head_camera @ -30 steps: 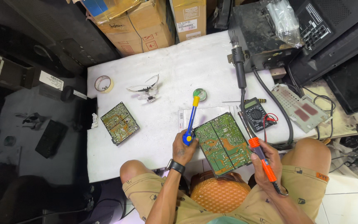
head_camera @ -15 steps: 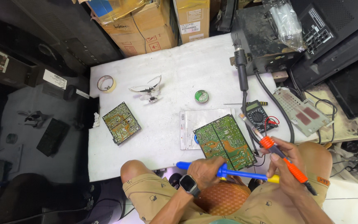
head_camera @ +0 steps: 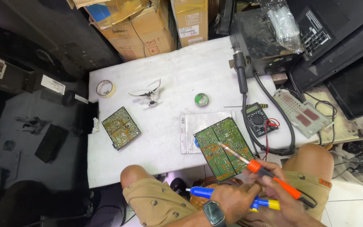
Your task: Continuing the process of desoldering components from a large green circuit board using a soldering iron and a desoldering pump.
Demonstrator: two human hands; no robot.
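overhead, my left hand (head_camera: 232, 201) grips a blue-and-yellow desoldering pump (head_camera: 206, 193) above my lap; my right hand (head_camera: 280, 194) pinches an orange-handled soldering iron (head_camera: 255, 166), tip over the green circuit board (head_camera: 223, 147). brown cardboard boxes (head_camera: 148, 25) with white labels sit behind the white table (head_camera: 181, 75).

1. Green circuit boards: two – large one (head_camera: 225, 147), small one (head_camera: 120, 127).
2. Orange-handled soldering iron (head_camera: 269, 176): one.
3. Blue-and-yellow desoldering pump (head_camera: 232, 197): one.
4. Multimeter (head_camera: 257, 119): one.
5. Tape roll (head_camera: 105, 88): one.
6. Round green tin (head_camera: 201, 99): one.
7. Clear glasses (head_camera: 146, 93): one pair.
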